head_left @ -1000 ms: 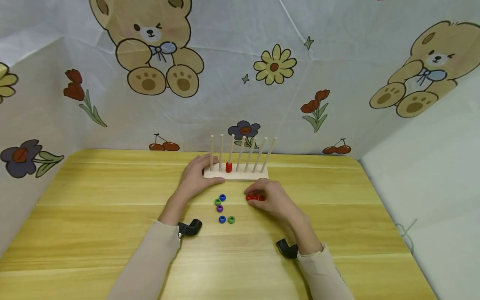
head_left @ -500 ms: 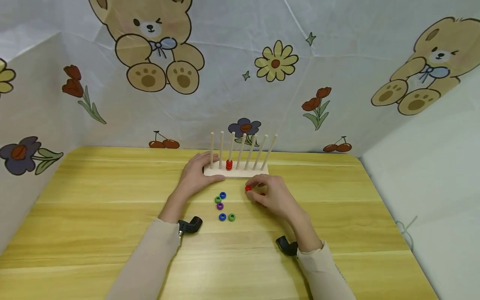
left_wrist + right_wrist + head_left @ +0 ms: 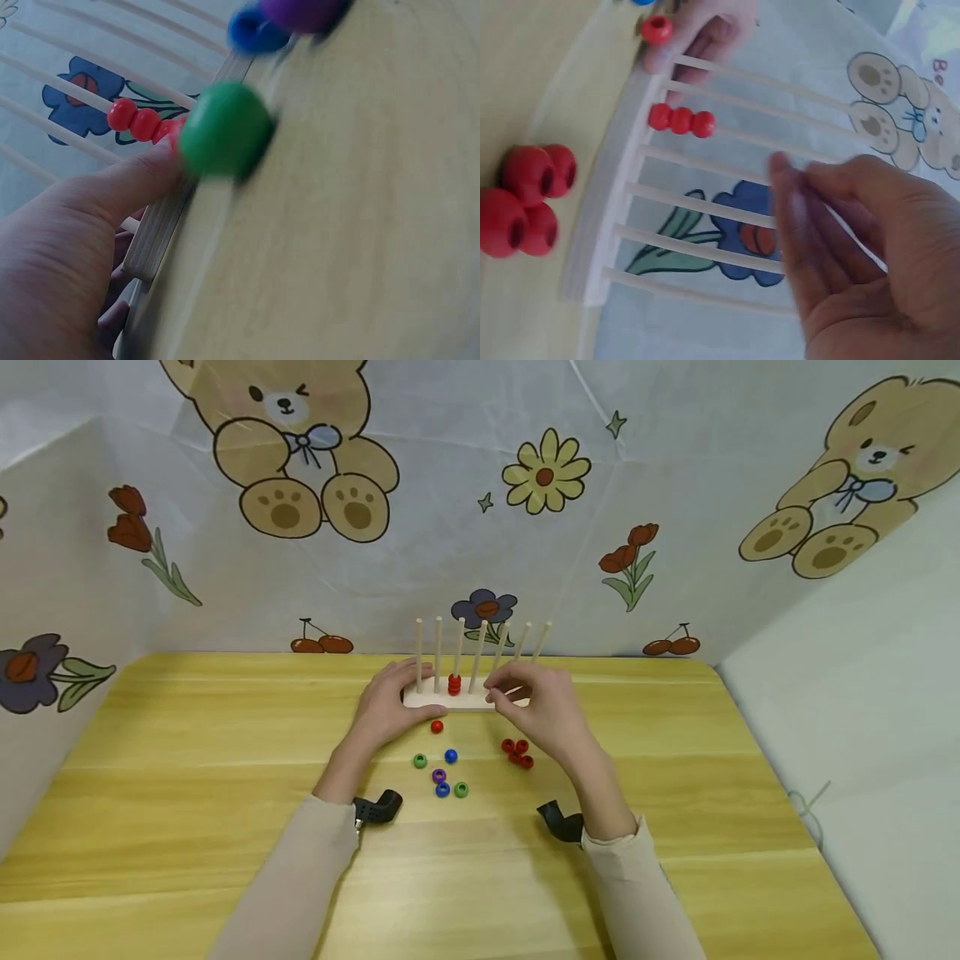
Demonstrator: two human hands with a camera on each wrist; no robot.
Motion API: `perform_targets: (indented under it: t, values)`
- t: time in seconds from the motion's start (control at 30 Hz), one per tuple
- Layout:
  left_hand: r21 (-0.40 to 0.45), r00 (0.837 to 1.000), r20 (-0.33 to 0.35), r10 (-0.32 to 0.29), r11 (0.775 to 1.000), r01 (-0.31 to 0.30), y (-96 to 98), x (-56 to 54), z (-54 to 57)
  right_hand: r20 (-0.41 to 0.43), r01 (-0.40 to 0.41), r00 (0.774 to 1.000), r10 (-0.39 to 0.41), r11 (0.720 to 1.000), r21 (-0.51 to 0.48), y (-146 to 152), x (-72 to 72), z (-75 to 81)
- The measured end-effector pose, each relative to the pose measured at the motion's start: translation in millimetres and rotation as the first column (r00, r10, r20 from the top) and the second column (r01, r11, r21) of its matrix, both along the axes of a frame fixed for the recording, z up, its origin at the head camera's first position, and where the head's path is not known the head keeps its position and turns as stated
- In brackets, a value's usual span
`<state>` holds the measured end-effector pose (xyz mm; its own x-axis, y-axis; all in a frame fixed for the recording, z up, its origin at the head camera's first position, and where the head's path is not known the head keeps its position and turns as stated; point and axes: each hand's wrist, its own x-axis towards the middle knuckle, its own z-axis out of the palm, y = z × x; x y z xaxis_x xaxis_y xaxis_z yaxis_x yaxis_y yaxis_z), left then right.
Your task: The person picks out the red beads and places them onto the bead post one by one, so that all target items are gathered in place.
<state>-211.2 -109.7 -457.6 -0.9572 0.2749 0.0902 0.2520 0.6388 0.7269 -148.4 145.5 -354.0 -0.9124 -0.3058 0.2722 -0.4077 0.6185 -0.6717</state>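
Observation:
My left hand (image 3: 390, 697) grips the left end of a wooden peg rack (image 3: 472, 702), thumb along the front edge and fingers behind. On the rack's third peg from the left sit three red beads (image 3: 681, 121). A loose red bead (image 3: 437, 727) lies on the table by the left thumb. My right hand (image 3: 543, 706) hovers in front of the rack's right side, its thumb and index fingertips near each other with no bead seen between them. Below it lies a cluster of several red beads (image 3: 517, 753).
Nearer the person lie two green beads, one at the left (image 3: 420, 761), two blue beads, one at the back (image 3: 451, 756), and a purple bead (image 3: 438, 776). The wooden table (image 3: 225, 777) meets a patterned cloth (image 3: 420, 568) behind the rack.
My right hand has moved up toward the pegs from the red beads. The red bead it pinched is out of its fingers; one now lies by my left thumb. Blue, green and purple beads have shifted.

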Motion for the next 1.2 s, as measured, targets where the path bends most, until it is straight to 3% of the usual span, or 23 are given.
perform_targets:
  t: [0.2,0.37,0.5,0.6,0.8,1.2]
  values:
    - [0.002,1.000,-0.019,-0.007,1.000,0.007,-0.8,-1.9,3.8,0.162,-0.137,0.980,0.118,0.984,0.111,-16.7,-3.3,-17.2]
    - [-0.008,0.999,-0.034,-0.011,1.000,0.011,0.7,-3.3,5.4,0.203,-0.231,0.961,0.188,0.948,0.218,-32.5,-3.8,-35.8]
    - [-0.012,0.999,-0.043,-0.016,1.000,0.015,-0.2,-3.7,4.7,0.230,-0.258,0.952,0.201,0.933,0.253,-37.8,-3.2,-44.4]
    - [-0.013,0.999,-0.039,-0.011,1.000,0.010,-1.2,-3.9,3.8,0.236,-0.270,0.949,0.209,0.924,0.271,-38.5,-2.7,-45.3]
    - [-0.013,0.999,-0.040,-0.019,1.000,0.019,-1.0,-4.6,3.6,0.257,-0.240,0.955,0.151,0.900,0.365,-28.6,0.3,-36.9]
    - [0.009,0.999,-0.031,-0.016,1.000,0.016,-1.6,-3.3,3.0,0.381,-0.289,0.911,0.159,0.905,0.314,-12.5,0.6,-31.8]
